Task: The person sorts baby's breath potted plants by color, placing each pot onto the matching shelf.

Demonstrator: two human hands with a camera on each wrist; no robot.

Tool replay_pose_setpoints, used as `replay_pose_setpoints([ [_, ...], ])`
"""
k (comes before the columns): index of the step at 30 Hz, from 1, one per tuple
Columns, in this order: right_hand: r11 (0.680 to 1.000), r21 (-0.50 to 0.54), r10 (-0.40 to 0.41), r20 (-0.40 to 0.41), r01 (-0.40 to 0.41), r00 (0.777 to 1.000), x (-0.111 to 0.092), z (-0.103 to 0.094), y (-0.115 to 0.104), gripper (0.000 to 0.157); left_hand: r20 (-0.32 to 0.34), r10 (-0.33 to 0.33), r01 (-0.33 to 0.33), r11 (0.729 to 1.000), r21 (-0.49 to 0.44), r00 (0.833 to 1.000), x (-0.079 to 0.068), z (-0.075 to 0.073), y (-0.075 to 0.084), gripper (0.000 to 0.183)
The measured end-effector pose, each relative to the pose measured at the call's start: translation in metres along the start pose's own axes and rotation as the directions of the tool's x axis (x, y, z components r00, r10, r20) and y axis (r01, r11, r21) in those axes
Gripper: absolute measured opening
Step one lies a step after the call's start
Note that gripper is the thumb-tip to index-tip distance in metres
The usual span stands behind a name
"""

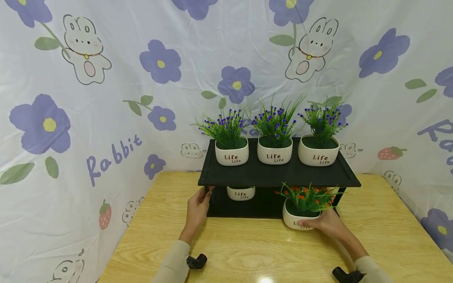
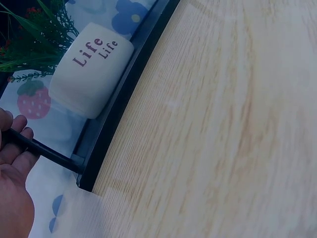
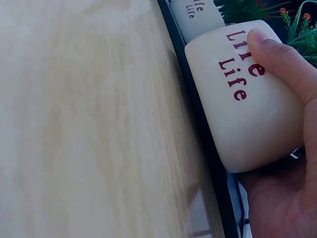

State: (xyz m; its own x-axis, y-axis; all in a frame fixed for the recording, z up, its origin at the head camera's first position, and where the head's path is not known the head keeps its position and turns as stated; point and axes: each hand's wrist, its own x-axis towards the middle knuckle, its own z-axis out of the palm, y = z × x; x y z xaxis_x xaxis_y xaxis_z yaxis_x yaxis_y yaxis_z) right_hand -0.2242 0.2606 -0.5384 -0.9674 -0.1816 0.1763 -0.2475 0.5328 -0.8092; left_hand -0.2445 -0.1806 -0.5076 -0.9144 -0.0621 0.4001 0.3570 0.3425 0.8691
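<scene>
A black two-tier shelf (image 1: 274, 177) stands on the wooden table. My left hand (image 1: 198, 208) grips its left upright post (image 2: 47, 154), fingers curled round the bar in the left wrist view. My right hand (image 1: 329, 224) holds a white flowerpot (image 1: 291, 220) with orange-red flowers and grass at the front right of the lower tier, thumb over the "Life" lettering; its other fingers are largely hidden. Another white flowerpot (image 1: 241, 193) sits on the lower tier towards the left, its plant hidden by the upper board in the head view; red flowers (image 2: 34, 15) show in the left wrist view.
On the upper tier stand three white pots with purple flowers: left pot (image 1: 231, 154), middle pot (image 1: 275, 153) and right pot (image 1: 318, 154). The wooden table (image 1: 255, 251) extends before the shelf. A patterned cloth (image 1: 198, 43) hangs behind it.
</scene>
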Motion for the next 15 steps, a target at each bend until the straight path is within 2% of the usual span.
replay_pose_setpoints([
  [4,0.999,0.042,-0.007,0.004,0.007,1.0,0.009,0.0,0.003,0.105,0.002,0.004,-0.004,1.0,0.009,1.0,0.001,0.0,0.001,0.03],
  [9,1.0,0.025,0.001,-0.009,-0.001,1.0,0.022,0.0,0.004,0.102,0.004,0.007,-0.007,1.0,0.009,1.0,0.002,-0.001,0.002,0.03],
  [15,0.999,-0.01,0.047,0.022,-0.047,0.999,0.037,0.0,0.006,0.098,0.005,-0.003,0.003,1.0,0.007,1.0,0.002,-0.001,0.002,0.03],
])
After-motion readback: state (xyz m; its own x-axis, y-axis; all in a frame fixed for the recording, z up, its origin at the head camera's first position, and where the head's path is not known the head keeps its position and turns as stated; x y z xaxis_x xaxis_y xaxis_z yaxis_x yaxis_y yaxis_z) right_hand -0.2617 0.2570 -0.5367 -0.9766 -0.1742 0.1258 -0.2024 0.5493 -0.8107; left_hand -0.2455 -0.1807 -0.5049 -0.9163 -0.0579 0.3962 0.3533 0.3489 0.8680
